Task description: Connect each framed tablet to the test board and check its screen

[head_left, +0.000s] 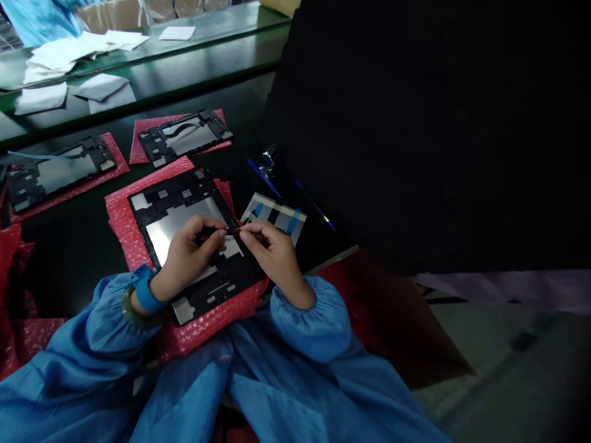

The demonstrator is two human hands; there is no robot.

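Observation:
A black tablet frame [194,240] with a silvery middle plate lies tilted on pink bubble wrap [133,243] in front of me. Over its right edge, my left hand [194,246] pinches with thumb and forefinger. My right hand [272,249] meets it there, also in a pinch, fingertips almost touching the left ones. Between them is a small dark piece, perhaps a thin strip, too small to name. A blue wrist band [148,292] circles my left wrist. Beside my right hand lies a clear sheet [295,220] with black and blue strips on it.
Two similar tablet frames, one at left [64,172] and one behind [187,136], rest on pink bubble wrap. A blue stick [263,177], a shiny metal object [268,159] and a blue pen-like tool [316,206] lie at right. White papers [69,52] lie at the back. A large black panel [429,135] fills the right.

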